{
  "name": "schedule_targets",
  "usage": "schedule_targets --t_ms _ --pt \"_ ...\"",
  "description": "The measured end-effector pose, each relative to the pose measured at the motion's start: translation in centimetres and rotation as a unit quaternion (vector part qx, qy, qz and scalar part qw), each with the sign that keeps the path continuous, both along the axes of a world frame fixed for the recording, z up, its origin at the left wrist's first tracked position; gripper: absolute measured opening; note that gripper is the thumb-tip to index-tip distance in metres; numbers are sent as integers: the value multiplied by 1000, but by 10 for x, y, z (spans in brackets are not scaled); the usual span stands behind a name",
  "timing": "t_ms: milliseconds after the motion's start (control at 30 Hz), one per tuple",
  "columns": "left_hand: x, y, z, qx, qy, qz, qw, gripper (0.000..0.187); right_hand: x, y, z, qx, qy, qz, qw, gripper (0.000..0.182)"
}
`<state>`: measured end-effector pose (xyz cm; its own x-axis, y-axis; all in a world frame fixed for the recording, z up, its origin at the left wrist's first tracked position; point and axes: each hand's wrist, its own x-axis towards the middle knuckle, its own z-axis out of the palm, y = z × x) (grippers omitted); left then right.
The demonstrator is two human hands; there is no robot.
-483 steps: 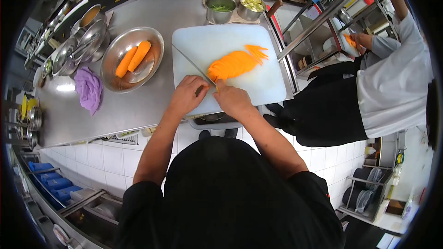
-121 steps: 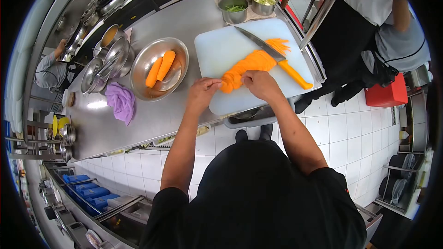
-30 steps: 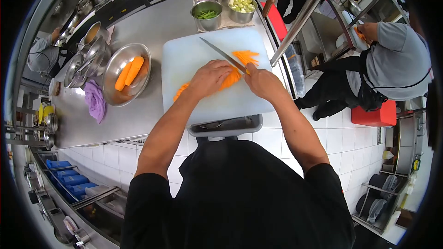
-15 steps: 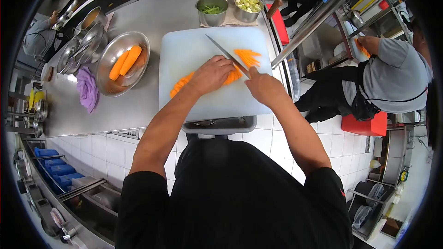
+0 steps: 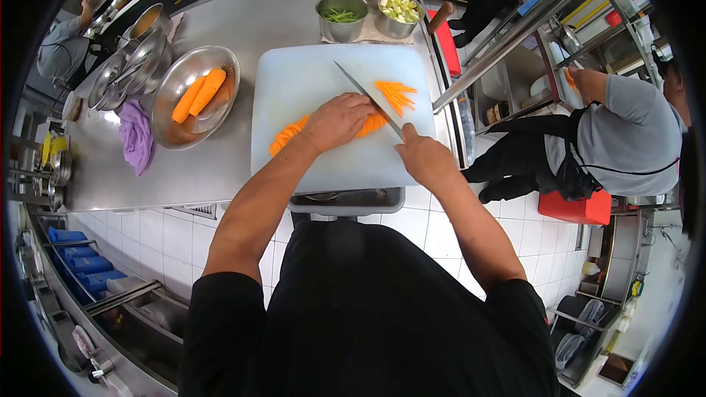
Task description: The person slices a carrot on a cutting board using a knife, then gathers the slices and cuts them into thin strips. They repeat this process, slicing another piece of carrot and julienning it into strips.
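On a pale cutting board (image 5: 290, 77), a row of overlapping carrot slices (image 5: 287, 135) lies under my left hand (image 5: 338, 120). Its fingers are curled and press the slices down near the row's right end. My right hand (image 5: 426, 158) is closed around the handle of a kitchen knife (image 5: 353, 79). The blade slants up and to the left, right beside my left fingertips and against the carrot. Thin carrot strips (image 5: 397, 95) lie in a small pile to the right of the blade. My palm hides the middle of the row.
A metal bowl (image 5: 232, 103) with two peeled carrots (image 5: 208, 93) stands left, by a purple cloth (image 5: 135, 136). Several metal pots, one with green strips (image 5: 341, 16), stand behind the board. A wooden handle (image 5: 440, 17) juts up beside them. A co-worker (image 5: 625, 132) stands right.
My right hand and the knife have shifted slightly down and right. The knife has drawn back a little along its cut. My left hand stays on the slices.
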<state>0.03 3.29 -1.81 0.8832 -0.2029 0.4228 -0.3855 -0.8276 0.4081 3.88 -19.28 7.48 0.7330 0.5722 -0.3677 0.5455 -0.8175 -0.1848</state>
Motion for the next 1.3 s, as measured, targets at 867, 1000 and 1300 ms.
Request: schedule_targets --t_ms 867,1000,1300 --pt "2 3 2 2 -3 20 1000 20 9 19 -33 66 -70 28 995 32" --pt "0 2 2 16 34 16 999 21 1 11 -1 27 -36 25 999 34" --pt "-2 -3 3 -30 34 46 998 18 2 20 3 30 -39 21 999 33"
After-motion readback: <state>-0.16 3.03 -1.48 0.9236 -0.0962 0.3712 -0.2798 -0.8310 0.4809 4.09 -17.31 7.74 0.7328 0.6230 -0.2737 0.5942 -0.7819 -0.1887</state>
